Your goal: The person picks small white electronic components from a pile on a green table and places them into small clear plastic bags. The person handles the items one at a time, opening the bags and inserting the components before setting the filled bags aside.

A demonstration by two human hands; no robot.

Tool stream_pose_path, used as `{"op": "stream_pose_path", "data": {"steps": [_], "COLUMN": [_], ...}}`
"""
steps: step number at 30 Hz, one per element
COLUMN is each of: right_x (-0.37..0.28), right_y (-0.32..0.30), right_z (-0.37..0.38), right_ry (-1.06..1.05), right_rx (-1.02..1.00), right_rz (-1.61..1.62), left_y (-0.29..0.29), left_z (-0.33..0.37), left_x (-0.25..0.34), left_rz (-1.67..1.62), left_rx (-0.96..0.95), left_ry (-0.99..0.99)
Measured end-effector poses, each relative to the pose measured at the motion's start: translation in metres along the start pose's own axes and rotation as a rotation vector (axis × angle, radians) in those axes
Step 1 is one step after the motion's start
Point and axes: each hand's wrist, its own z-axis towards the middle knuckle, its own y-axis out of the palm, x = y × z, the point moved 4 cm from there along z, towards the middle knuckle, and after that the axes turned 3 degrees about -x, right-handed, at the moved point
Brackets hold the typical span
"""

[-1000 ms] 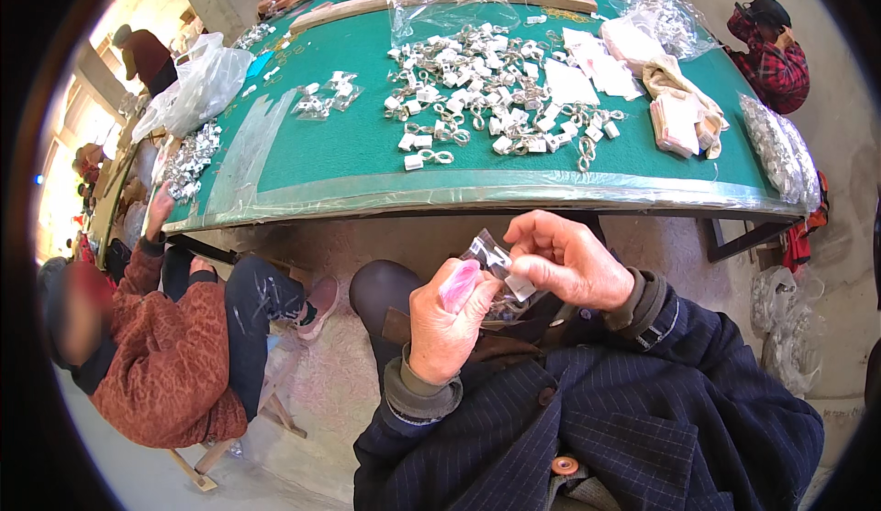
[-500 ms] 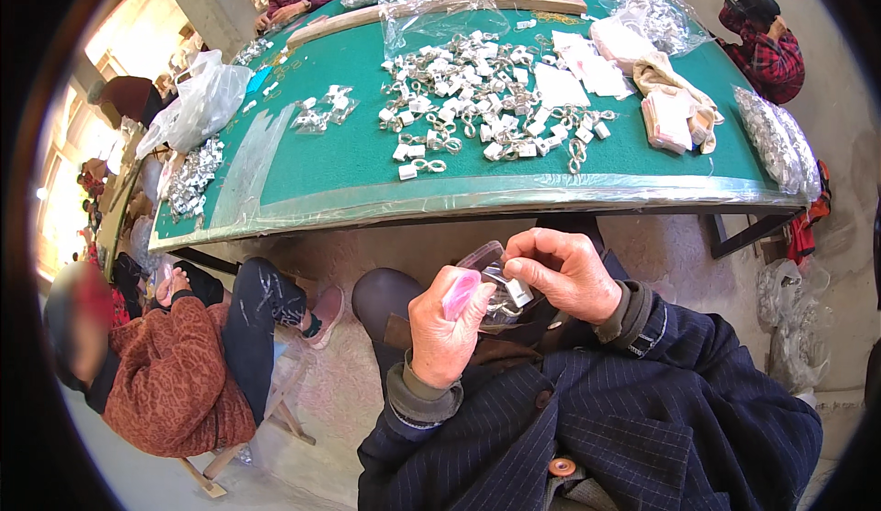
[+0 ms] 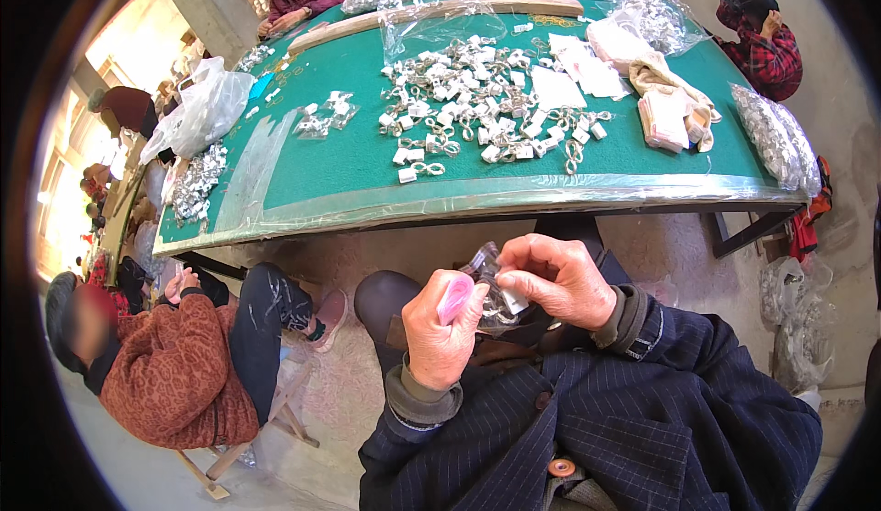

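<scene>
From my remote feed: left hand (image 3: 433,341), centre of frame, fingers curled closed, thumb pressing a small clear bag (image 3: 496,316). Some pink item (image 3: 454,298) is tucked between its thumb and forefinger; can't tell what. Bag has shiny metal and a white piece (image 3: 515,302) inside, and sits between the hands, above the lap. Left grip looks like the anchor, keeping the slippery plastic steady.

Right hand (image 3: 571,283), just right of centre: thumb and forefinger nearly together at the bag's edge; whether they pinch plastic, I can't tell. Probably angled inward to get at that edge.

Upper centre: loose pile of metal loops with white tags (image 3: 468,98) on the green table (image 3: 340,162), likely spread there for easy reach. Small filled bag (image 3: 326,116) lies left of it, apart, probably so it doesn't mix in. White sheets (image 3: 557,89) sit just right of the pile.
</scene>
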Motion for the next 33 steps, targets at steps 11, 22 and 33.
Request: {"op": "stream_pose_path", "data": {"steps": [11, 22, 33], "right_x": [0.008, -0.012, -0.011], "right_y": [0.001, 0.013, 0.02], "right_z": [0.002, 0.007, 0.011], "right_ry": [0.005, -0.316, -0.324], "right_rx": [-0.02, -0.152, -0.256], "right_rz": [0.015, -0.381, -0.39], "left_y": [-0.006, -0.002, -0.024], "left_z": [0.001, 0.012, 0.006], "left_x": [0.012, 0.019, -0.008], "left_rz": [0.101, 0.396, 0.466], "left_rx": [0.058, -0.051, 0.054], "left_ry": [0.176, 0.318, 0.166]}}
